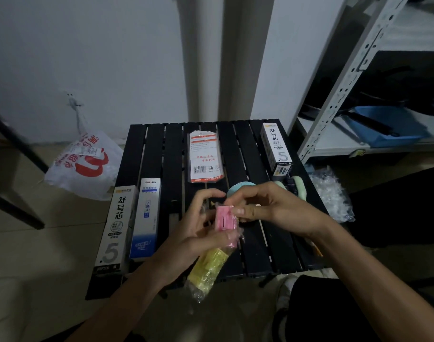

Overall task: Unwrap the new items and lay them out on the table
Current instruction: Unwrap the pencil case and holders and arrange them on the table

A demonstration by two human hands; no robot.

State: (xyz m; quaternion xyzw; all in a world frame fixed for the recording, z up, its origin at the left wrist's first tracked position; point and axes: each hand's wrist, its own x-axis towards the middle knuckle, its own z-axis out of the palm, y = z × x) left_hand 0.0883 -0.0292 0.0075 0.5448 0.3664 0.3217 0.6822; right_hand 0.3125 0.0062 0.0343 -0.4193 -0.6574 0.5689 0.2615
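Roughly halfway I reckon: boxes (115,225) at 9 and 2 o'clock and a flat packet (204,156) at 12 are laid on the table (258,243). My left hand (191,235) grips the pink-and-yellow pack (211,265) near 6, right hand (267,208) pinching its top, wrapper not off yet

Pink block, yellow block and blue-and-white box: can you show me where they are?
Pink block (225,217): head view, its slotted front face.
Yellow block (209,265): head view, its middle.
Blue-and-white box (145,218): head view, middle of its top face.
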